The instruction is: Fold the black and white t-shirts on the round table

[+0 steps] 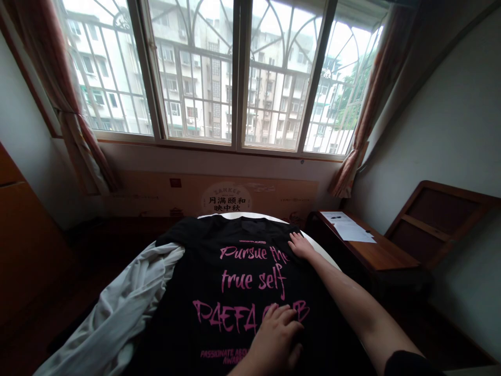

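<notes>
A black shirt (203, 266) with pink lettering lies spread over a white round-edged surface (324, 253). My left hand (278, 334) rests palm down on its lower print, fingers apart, covering part of the letters. Farther up, near the shirt's right shoulder, my right hand (301, 245) touches the black cloth with its fingers stretched out. Neither hand grips anything that I can see. A crumpled light grey sleeve (133, 292) hangs out from the shirt's left side. The shirt's bottom edge and right sleeve are out of sight.
Behind the surface stands a printed cardboard panel (176, 190) beneath a barred window (195, 99). Tied curtains (354, 156) hang on both sides. At the right, a wooden table (383, 256) holds white papers (348, 227), beside a leaning wooden frame (438, 224).
</notes>
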### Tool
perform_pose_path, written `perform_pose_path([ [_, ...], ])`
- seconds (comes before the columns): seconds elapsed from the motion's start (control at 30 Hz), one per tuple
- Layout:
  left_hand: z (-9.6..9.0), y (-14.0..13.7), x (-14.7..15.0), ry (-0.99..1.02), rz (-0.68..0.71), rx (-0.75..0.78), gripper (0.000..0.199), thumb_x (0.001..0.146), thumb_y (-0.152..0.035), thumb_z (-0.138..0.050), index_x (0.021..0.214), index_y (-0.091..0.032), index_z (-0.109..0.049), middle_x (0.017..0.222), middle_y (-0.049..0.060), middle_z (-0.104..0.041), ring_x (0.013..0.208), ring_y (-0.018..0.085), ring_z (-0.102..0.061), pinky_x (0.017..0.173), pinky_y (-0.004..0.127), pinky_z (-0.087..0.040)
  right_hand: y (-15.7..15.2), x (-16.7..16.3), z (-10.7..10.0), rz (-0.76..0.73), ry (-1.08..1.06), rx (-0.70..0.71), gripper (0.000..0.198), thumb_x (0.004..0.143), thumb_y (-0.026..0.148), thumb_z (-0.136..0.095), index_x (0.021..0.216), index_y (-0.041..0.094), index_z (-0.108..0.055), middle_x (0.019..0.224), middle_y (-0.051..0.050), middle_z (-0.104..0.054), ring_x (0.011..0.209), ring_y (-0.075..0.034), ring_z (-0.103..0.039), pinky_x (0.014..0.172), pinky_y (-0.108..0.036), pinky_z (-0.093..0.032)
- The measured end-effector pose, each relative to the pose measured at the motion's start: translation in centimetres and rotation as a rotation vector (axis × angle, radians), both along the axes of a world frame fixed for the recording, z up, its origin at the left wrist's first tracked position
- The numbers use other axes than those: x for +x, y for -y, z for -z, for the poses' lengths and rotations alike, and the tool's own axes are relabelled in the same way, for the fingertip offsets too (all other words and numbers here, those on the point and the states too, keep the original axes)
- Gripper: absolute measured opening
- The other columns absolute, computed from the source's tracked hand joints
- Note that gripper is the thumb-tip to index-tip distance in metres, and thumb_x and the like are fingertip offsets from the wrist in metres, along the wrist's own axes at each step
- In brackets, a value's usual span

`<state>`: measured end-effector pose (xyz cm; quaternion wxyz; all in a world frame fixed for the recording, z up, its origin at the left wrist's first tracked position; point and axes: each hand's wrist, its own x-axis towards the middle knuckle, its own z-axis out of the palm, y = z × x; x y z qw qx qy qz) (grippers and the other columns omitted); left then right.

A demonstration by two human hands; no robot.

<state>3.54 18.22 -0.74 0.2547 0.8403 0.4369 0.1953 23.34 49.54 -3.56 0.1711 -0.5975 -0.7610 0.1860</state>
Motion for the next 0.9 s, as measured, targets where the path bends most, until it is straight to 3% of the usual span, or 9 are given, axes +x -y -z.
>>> perform_pose_path([
  [0.17,0.0,0.0,0.0,-0.023,0.011,0.011,0.040,0.088,-0.043,-0.066,0.127,-0.033,-0.063,0.150,0.005,-0.054,0.143,0.031,-0.043,0.123,0.059,-0.021,-1.0,-1.6,-1.6,0.035,0.179,0.040,0.064,0.104,0.045,-0.029,0.160,0.014,-0.030,0.168,-0.012,-0.016,0.158,-0.030,-0.007,0.128,-0.052,-0.004],
  [0.43,0.0,0.0,-0.1,-0.004,0.031,0.024,0.039,0.090,-0.045,-0.065,0.127,-0.032,-0.064,0.146,0.005,-0.057,0.142,0.030,-0.044,0.124,0.058,-0.021,-0.9,-3.5,-1.3,0.007,0.313,-0.067,0.060,0.104,0.056,-0.027,0.160,0.035,-0.028,0.169,-0.004,-0.016,0.157,-0.029,-0.012,0.125,-0.057,-0.008],
  [0.63,0.2,0.0,-0.1,-0.019,0.025,0.043,0.040,0.089,-0.046,-0.066,0.127,-0.031,-0.064,0.145,0.006,-0.057,0.141,0.032,-0.044,0.122,0.060,-0.023,1.0,-5.1,-2.5,0.037,0.281,0.008,0.063,0.105,0.052,-0.020,0.163,0.028,-0.020,0.169,-0.010,-0.010,0.157,-0.035,-0.007,0.123,-0.062,-0.005],
  [0.73,0.6,-0.2,-0.1,-0.044,0.043,0.068,0.040,0.090,-0.047,-0.066,0.127,-0.030,-0.064,0.143,0.007,-0.058,0.140,0.032,-0.045,0.122,0.060,-0.025,2.8,-7.7,-2.8,-0.097,0.242,0.069,0.060,0.106,0.049,-0.019,0.162,0.030,-0.023,0.170,-0.006,-0.007,0.158,-0.031,-0.003,0.126,-0.055,-0.006],
  [0.9,1.7,-0.6,0.2,-0.096,0.053,0.151,0.041,0.092,-0.049,-0.063,0.127,-0.027,-0.062,0.141,0.010,-0.059,0.139,0.032,-0.047,0.120,0.060,-0.030,5.2,-13.6,-2.8,-0.467,0.217,0.056,0.063,0.103,0.058,-0.029,0.161,0.033,-0.026,0.169,0.001,-0.015,0.159,-0.022,-0.007,0.129,-0.044,-0.007],
])
